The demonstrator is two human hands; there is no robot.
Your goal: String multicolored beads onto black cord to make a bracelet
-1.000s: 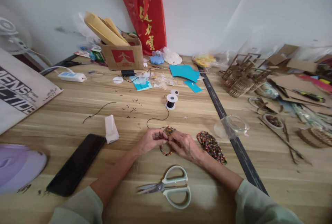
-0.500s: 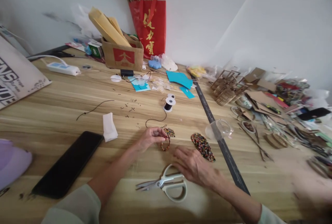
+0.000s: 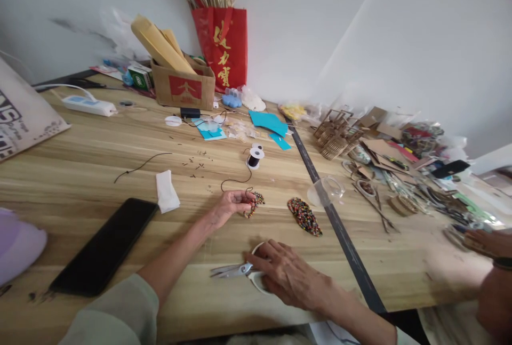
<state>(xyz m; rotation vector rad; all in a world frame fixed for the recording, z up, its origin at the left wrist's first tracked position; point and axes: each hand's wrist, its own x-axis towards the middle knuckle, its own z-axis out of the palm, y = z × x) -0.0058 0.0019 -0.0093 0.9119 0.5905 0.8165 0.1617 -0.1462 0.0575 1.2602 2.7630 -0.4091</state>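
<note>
My left hand (image 3: 228, 206) pinches a beaded bracelet (image 3: 253, 202) of coloured beads on the wooden table (image 3: 100, 174); a black cord runs from it to a small spool (image 3: 254, 157). My right hand (image 3: 282, 275) lies over the handles of the white scissors (image 3: 234, 270), fingers curled on them, blades pointing left. A pile of coloured beads (image 3: 304, 217) lies to the right of the bracelet.
A black phone (image 3: 104, 246) and a folded white tissue (image 3: 166, 191) lie to the left. An overturned clear plastic cup (image 3: 326, 191) sits by a dark table seam (image 3: 340, 233). A cardboard box (image 3: 182, 85), red bag (image 3: 222, 46) and craft clutter (image 3: 384, 158) line the back. Another person's hand (image 3: 486, 241) shows at far right.
My right hand left the bracelet and came down toward me onto the scissors' handles. The left hand kept hold of the bracelet. The view swung right.
</note>
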